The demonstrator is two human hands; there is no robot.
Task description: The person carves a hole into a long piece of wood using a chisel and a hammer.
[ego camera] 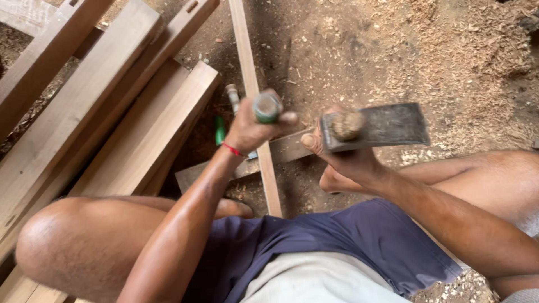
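Chisel [266, 108], green-handled and seen end-on, is gripped upright in the left hand [252, 130], its long axis pointed down at a narrow wooden strip [259, 134] between the knees. Just beside it, a flat-bladed hatchet [375, 126] is clenched in the right hand [342, 160], its worn wooden handle end facing up. Planed boards [112, 112] are stacked to the left; sawdust [460, 62] is strewn over the dirt to the right.

Stacked timber beams [112, 112] lie beside sawdust [477, 50] on dirt.

There are no boxes, packs, labels, signs or screens to see here at all.
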